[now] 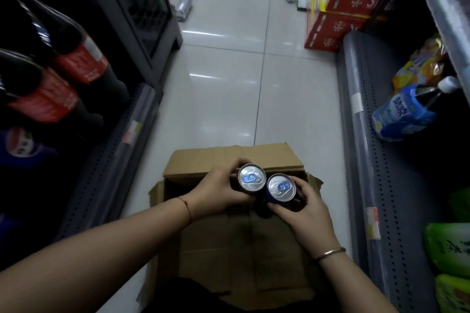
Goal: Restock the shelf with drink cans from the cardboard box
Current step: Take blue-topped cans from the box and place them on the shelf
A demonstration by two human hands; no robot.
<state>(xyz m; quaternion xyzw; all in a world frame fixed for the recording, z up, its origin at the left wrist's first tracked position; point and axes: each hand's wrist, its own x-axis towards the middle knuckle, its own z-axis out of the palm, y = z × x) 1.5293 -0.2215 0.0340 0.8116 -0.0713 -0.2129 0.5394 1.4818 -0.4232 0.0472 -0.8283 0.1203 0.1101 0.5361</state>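
An open cardboard box (236,157) sits on the tiled floor in the aisle below me. Over its opening I hold two upright drink cans with silver tops and blue tabs. My left hand (218,189) grips the left can (251,177). My right hand (309,213) grips the right can (281,187), which has a dark blue side. The two cans touch side by side. The inside of the box is dark and mostly hidden by my hands. The shelf (109,168) on the left carries large cola bottles (63,63).
A grey shelf (368,134) on the right holds snack bags and a blue bottle (407,112). Red and yellow cartons (338,23) are stacked at the far right. Two silver cans (183,6) lie on the floor farther down the aisle. A dark cooler (152,7) stands far left.
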